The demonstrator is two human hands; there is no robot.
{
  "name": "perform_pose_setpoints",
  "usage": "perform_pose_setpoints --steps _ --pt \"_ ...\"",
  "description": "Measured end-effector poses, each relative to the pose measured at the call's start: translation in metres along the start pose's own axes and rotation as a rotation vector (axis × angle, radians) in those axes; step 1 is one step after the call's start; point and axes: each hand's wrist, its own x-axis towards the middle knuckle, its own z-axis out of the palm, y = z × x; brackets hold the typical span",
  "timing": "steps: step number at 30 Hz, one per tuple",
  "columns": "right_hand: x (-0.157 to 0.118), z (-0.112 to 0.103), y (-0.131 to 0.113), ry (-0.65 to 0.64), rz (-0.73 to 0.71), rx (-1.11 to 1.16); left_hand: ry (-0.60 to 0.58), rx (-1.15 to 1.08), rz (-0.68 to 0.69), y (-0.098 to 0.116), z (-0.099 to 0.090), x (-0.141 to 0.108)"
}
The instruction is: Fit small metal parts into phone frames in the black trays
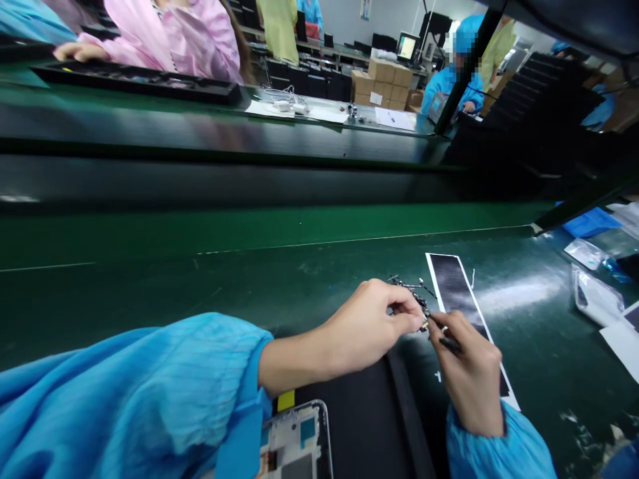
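My left hand reaches across from the left, thumb and fingertips closed in a pinch at a cluster of small dark parts with thin leads. Which single piece lies between the fingertips is hidden. Close beside it, my right hand is closed around a thin dark tool, its tip hidden at the left fingertips. Under the right hand runs a long white-edged sheet with a black strip. Below my left forearm lies a silver device frame with blue patches, beside a black mat.
The green bench ends at a raised ledge. On the upper shelf stand a long black tray, papers and white cables. Clear plastic pouches lie at right. A co-worker in pink sits opposite.
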Motion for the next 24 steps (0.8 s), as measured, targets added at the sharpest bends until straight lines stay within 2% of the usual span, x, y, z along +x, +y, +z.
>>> perform_pose_setpoints --steps 4,8,13,18,24 --pt "0.003 0.012 0.024 -0.112 0.087 -0.001 0.021 -0.066 -0.036 0.002 -0.002 0.002" --pt "0.005 0.014 0.031 -0.116 0.175 0.041 0.040 -0.086 -0.064 0.003 -0.003 0.002" --pt "0.003 -0.002 0.006 -0.068 0.238 0.178 0.038 -0.101 -0.060 0.005 -0.004 0.000" --pt "-0.004 -0.013 -0.021 -0.035 0.380 0.438 0.019 -0.087 -0.045 0.006 -0.001 -0.003" --pt "-0.002 -0.013 -0.025 0.038 0.398 0.495 -0.037 -0.110 -0.073 0.004 0.000 -0.004"
